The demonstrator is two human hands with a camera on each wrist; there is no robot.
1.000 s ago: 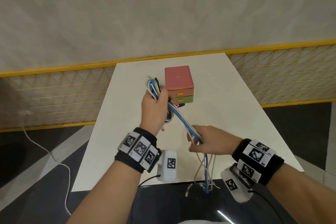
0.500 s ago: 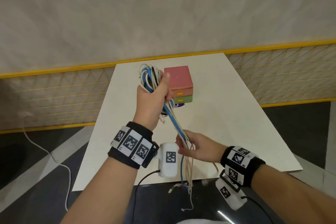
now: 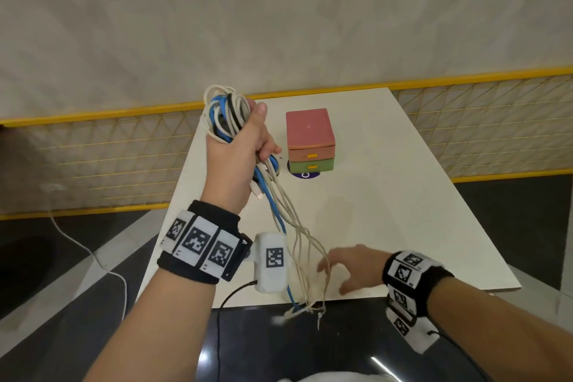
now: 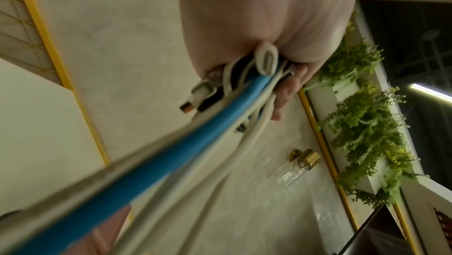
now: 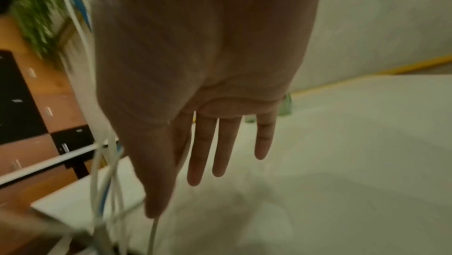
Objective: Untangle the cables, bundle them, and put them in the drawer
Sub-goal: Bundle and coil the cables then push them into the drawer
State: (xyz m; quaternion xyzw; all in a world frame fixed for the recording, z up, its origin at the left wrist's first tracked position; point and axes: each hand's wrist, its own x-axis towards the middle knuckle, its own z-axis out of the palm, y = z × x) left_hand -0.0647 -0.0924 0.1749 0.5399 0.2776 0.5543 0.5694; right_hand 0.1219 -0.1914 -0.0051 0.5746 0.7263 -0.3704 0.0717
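Note:
My left hand [image 3: 245, 146] is raised above the table's left side and grips a looped bundle of white, blue and black cables [image 3: 224, 113]. In the left wrist view the cables [image 4: 171, 155] run out of the fist toward the camera. Their loose ends [image 3: 302, 273] hang down past the table's near edge. My right hand [image 3: 347, 263] is low near that edge with straight, spread fingers [image 5: 205, 149], and a white cable strand [image 5: 154, 232] runs beside its thumb. A small drawer box [image 3: 310, 139] stands mid-table, pink on top and green below, both drawers closed.
The white table [image 3: 403, 211] has a purple sticker [image 3: 305, 175] under the drawer box. A yellow-framed mesh fence [image 3: 93, 158] runs behind the table. A white cord [image 3: 93, 257] lies on the dark floor at left.
My left hand has lifted the cable bundle higher and to the left. My right hand has let go of the hanging strands, opened its fingers and dropped toward the table's near edge.

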